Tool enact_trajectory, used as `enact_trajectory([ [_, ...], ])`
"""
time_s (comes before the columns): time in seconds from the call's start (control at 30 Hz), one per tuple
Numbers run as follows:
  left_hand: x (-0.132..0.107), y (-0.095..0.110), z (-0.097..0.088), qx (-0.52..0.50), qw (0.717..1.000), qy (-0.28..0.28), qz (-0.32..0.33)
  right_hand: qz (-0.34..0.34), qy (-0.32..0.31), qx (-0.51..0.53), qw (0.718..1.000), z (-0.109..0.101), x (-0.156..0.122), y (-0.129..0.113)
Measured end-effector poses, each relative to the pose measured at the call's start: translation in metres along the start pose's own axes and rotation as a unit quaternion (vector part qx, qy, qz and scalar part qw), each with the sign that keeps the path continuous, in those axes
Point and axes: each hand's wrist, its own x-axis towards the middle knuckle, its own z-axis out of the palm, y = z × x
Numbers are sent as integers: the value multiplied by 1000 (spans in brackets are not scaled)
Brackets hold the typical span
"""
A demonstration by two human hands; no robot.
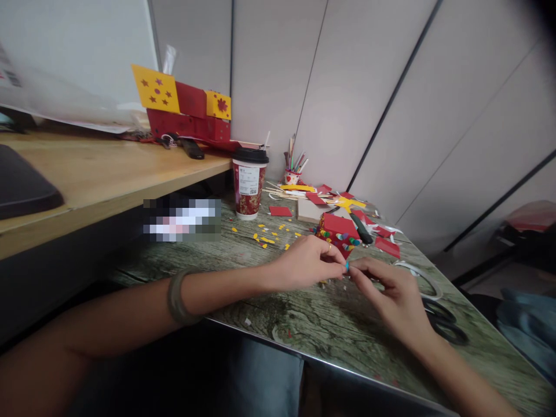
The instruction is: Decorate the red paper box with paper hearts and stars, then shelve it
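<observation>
My left hand [306,263] and my right hand [391,289] meet fingertip to fingertip above the wood-grain table [278,315]. Between their pinched fingers is a tiny blue piece [347,266], too small to name. Both hands appear closed on it. Just behind them stands a red paper box [336,225] with colourful round bits along its front edge. The fingers partly cover its lower part. Black-handled scissors [443,321] lie beside my right wrist, and a white roll of tape [421,278] lies behind that hand.
A lidded paper cup [248,185] stands at the back left. Yellow paper scraps [264,238] are scattered near my left hand. Red paper pieces [388,248], sticks and a pen cup [292,175] fill the back. A raised wooden shelf [108,168] holds red and yellow boxes [186,110].
</observation>
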Motion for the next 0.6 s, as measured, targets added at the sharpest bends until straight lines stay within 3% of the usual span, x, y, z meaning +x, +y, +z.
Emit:
enact_trajectory([
  [0.2,0,1,-1,-30,999,-12,-1,36,-17,54,998,-2,2,3],
  [0.6,2,-3,3,-108,993,-21,-38,32,-28,54,998,-2,1,4],
])
